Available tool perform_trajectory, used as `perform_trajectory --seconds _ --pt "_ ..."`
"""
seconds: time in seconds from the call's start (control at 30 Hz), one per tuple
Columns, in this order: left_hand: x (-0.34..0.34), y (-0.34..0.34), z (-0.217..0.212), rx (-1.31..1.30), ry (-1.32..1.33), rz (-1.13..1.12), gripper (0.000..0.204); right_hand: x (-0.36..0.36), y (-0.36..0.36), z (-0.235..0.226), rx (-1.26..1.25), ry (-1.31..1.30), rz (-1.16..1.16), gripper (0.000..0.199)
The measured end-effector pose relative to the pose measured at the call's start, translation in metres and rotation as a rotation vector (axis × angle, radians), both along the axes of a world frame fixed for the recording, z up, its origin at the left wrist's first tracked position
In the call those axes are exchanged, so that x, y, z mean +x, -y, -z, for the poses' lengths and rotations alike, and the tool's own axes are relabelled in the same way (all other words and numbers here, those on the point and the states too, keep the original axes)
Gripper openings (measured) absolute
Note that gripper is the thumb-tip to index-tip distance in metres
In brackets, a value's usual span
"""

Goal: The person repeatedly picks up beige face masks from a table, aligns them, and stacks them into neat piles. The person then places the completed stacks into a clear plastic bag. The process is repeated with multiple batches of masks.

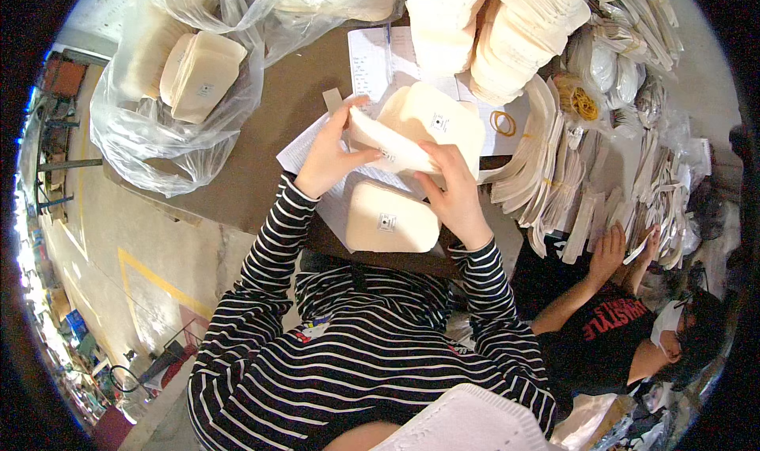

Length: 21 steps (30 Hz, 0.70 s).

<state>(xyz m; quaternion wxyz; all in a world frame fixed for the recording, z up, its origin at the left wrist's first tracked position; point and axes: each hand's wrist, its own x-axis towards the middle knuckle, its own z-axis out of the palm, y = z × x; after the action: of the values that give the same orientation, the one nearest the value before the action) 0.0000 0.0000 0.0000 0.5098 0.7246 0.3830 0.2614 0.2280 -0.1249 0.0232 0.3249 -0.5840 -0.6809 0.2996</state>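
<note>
Cream pad (396,144) between both hands now, over the papers (305,144): left hand (323,156) pinching one end, thumb on the near face, and right hand (461,201) gripping the other, thumb and fingers closed around it. It's tilted, long axis slanting from upper left to lower right. Near stack (393,225) below, far stack (451,138) just beyond, tight quarters; open table (237,174) lies left.

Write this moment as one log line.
left hand: holds cream piece | right hand: holds its other end | near: cream stack toward body, cream pile beyond | rest: plastic bag left, co-worker's hand right
</note>
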Motion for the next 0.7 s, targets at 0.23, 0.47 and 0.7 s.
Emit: perform_trajectory --seconds 0.23,0.47,0.7 --pt "-0.001 0.024 -0.010 0.102 0.151 0.125 0.065 -0.021 0.006 0.007 0.229 -0.232 0.082 0.074" --pt "-0.002 0.029 -0.014 0.122 0.095 -0.034 0.041 -0.019 0.003 0.004 0.223 -0.164 0.059 0.066" --pt "-0.010 0.036 0.009 0.011 0.232 -0.279 0.042 -0.021 0.008 0.003 0.058 -0.193 0.208 0.042"
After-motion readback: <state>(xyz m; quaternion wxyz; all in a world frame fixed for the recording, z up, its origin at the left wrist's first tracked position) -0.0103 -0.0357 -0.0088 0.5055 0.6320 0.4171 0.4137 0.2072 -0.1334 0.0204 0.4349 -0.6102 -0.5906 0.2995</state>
